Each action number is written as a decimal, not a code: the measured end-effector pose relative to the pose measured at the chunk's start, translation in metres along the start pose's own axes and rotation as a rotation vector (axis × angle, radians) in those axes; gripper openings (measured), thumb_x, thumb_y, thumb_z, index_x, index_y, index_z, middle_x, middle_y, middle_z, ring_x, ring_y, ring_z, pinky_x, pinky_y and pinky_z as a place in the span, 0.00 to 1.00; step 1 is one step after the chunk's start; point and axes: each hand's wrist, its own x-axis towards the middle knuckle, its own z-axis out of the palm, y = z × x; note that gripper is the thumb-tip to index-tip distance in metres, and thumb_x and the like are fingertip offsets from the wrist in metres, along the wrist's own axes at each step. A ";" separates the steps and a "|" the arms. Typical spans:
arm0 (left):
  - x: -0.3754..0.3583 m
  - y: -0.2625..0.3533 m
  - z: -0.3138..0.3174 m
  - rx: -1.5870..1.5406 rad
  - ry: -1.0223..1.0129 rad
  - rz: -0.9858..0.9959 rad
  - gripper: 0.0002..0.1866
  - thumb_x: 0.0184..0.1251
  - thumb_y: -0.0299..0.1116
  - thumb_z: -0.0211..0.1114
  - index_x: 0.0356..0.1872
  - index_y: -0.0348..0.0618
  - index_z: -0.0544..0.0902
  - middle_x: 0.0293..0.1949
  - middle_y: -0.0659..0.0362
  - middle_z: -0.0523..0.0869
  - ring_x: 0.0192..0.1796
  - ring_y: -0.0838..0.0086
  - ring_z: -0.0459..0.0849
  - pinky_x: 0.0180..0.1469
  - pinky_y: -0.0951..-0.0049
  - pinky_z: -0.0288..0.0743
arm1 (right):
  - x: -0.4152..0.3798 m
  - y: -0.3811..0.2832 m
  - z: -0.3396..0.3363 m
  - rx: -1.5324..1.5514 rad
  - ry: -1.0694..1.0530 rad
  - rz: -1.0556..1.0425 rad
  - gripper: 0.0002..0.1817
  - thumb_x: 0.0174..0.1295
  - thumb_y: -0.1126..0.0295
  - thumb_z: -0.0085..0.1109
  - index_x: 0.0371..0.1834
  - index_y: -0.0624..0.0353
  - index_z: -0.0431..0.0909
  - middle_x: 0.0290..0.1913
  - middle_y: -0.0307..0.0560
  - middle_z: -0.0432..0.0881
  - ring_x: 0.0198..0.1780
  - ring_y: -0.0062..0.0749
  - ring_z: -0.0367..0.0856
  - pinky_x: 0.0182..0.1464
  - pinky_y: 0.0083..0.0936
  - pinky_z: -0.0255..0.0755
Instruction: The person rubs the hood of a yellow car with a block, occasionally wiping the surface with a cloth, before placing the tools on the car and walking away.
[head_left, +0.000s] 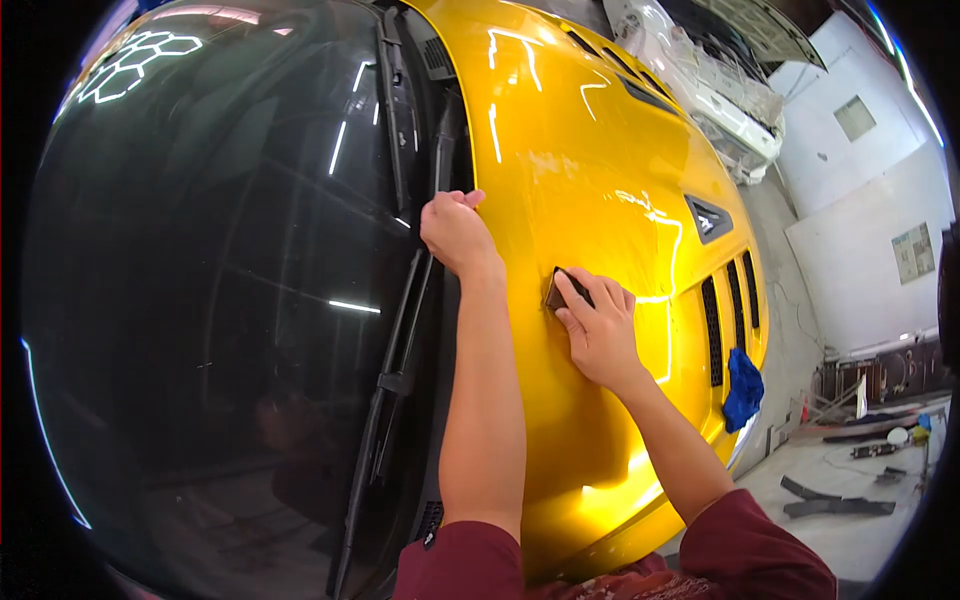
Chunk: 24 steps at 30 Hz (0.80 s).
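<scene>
Small dark hand block (556, 298): on the yellow hood (570, 225), inboard of the rear edge, roughly mid-span between the near and far sides. Right hand (603, 325) is clamped on it, thumb on one side, fingers over the top. Its working edge looks to be against the paint side, but contact is hidden under the hand.

Left hand (460, 232): fingers curled, sitting at the hood's rear edge beside the wiper arm (397, 382). Can't tell if it's pinching anything or just closed on itself. Left forearm runs alongside the wiper, over the windshield (220, 300) side of the hood edge.

Hood surface: broken, ripply glare toward the far side from the block, faint pale smear nearer the rear edge. Triangular badge panel (709, 220) near the front edge; black slots (712, 330) toward the front near corner, blue cloth (742, 392) draped beside them. Beyond: plastic-covered white car (700, 85), dark strips (838, 503) on the floor.

Risks, my read: block tipping onto a corner, or grit under it, would score the gloss. Uneven pressure could leave streaks. Left hand slipping rearward could knock the wiper. Cloth sits on a curved edge; a bump could drop it, and floor dirt would then come back with it.
</scene>
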 end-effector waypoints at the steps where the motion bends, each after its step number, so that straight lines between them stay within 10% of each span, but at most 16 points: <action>1: 0.002 -0.003 0.001 0.043 0.013 0.005 0.19 0.74 0.38 0.47 0.42 0.34 0.84 0.39 0.49 0.94 0.44 0.60 0.90 0.58 0.58 0.77 | 0.018 0.007 0.008 0.000 0.012 -0.006 0.21 0.72 0.65 0.60 0.67 0.49 0.81 0.64 0.39 0.80 0.63 0.44 0.76 0.63 0.47 0.64; 15: 0.003 -0.003 0.000 -0.134 -0.031 -0.004 0.11 0.73 0.31 0.53 0.42 0.32 0.78 0.40 0.43 0.88 0.43 0.58 0.90 0.53 0.64 0.82 | 0.138 0.052 0.058 -0.021 0.032 0.078 0.25 0.68 0.65 0.63 0.70 0.46 0.79 0.66 0.39 0.79 0.65 0.43 0.75 0.65 0.49 0.64; 24: -0.005 0.003 -0.001 -0.124 -0.033 -0.011 0.12 0.74 0.32 0.52 0.44 0.32 0.77 0.40 0.43 0.89 0.42 0.59 0.89 0.52 0.64 0.82 | 0.076 0.031 0.034 -0.031 0.042 0.075 0.21 0.73 0.62 0.58 0.69 0.48 0.80 0.65 0.39 0.80 0.65 0.42 0.75 0.63 0.50 0.63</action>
